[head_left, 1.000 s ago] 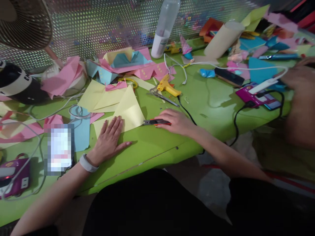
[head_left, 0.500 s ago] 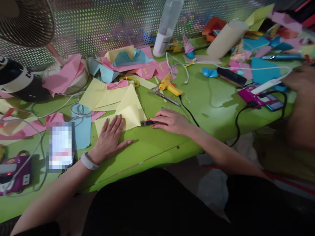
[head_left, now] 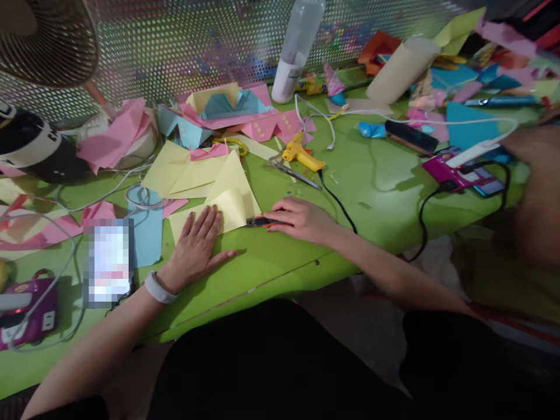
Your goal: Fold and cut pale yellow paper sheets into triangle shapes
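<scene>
My left hand point(head_left: 198, 248) lies flat with fingers spread, pressing a folded sheet of pale yellow paper point(head_left: 234, 211) onto the green table point(head_left: 262, 265). A raised, curved flap of the sheet stands up just right of the fingertips. In my right hand point(head_left: 301, 220) is a black and red utility knife point(head_left: 259, 222), held low with its tip at the lower right edge of the fold. Its blade is too small to make out. Behind the sheet lie more yellow papers point(head_left: 192, 175), and a yellow glue gun point(head_left: 301, 153) rests beside scissors point(head_left: 297, 175).
A phone point(head_left: 109, 262) and blue paper point(head_left: 147, 236) lie left. Purple power strips point(head_left: 455, 170) with cables sit at both sides. A bottle point(head_left: 297, 52), fan point(head_left: 48, 41), paper crafts point(head_left: 231, 108) and cardboard tube point(head_left: 402, 69) line the back. Another person's arm point(head_left: 540, 192) is at right.
My right hand and the utility knife have shifted slightly left along the paper's fold. My left hand stays in place. The other person's arm at the right has moved a little.
</scene>
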### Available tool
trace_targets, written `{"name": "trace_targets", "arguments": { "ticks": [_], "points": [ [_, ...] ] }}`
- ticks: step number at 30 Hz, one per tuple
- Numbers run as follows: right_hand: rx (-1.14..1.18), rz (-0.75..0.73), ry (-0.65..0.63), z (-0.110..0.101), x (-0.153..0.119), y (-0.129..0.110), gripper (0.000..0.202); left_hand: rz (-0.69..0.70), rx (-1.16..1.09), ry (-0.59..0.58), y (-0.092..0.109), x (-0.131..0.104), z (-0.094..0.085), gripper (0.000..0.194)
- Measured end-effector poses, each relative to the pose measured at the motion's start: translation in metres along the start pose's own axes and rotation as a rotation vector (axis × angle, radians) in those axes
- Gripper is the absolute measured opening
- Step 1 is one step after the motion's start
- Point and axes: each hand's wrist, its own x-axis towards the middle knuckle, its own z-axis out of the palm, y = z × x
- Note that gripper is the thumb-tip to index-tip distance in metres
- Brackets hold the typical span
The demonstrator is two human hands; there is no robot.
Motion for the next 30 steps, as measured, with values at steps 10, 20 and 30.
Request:
{"name": "trace_targets", "arguments": {
  "ticks": [10, 20, 30],
  "points": [
    [-0.011, -0.053, 0.019, -0.002, 0.000, -0.002, 0.029, -0.006, 0.033, -0.017, 0.000, -0.001, 0.002, 0.095],
    [0.015, -0.089, 0.008, 0.004, 0.004, -0.004, 0.027, -0.012, 0.036, -0.010, 0.002, -0.001, 0.001, 0.097],
    [-0.053, -0.040, -0.018, -0.004, 0.007, 0.002, 0.029, -0.062, 0.013, -0.052, 0.008, 0.005, 0.002, 0.095]
  ]
}}
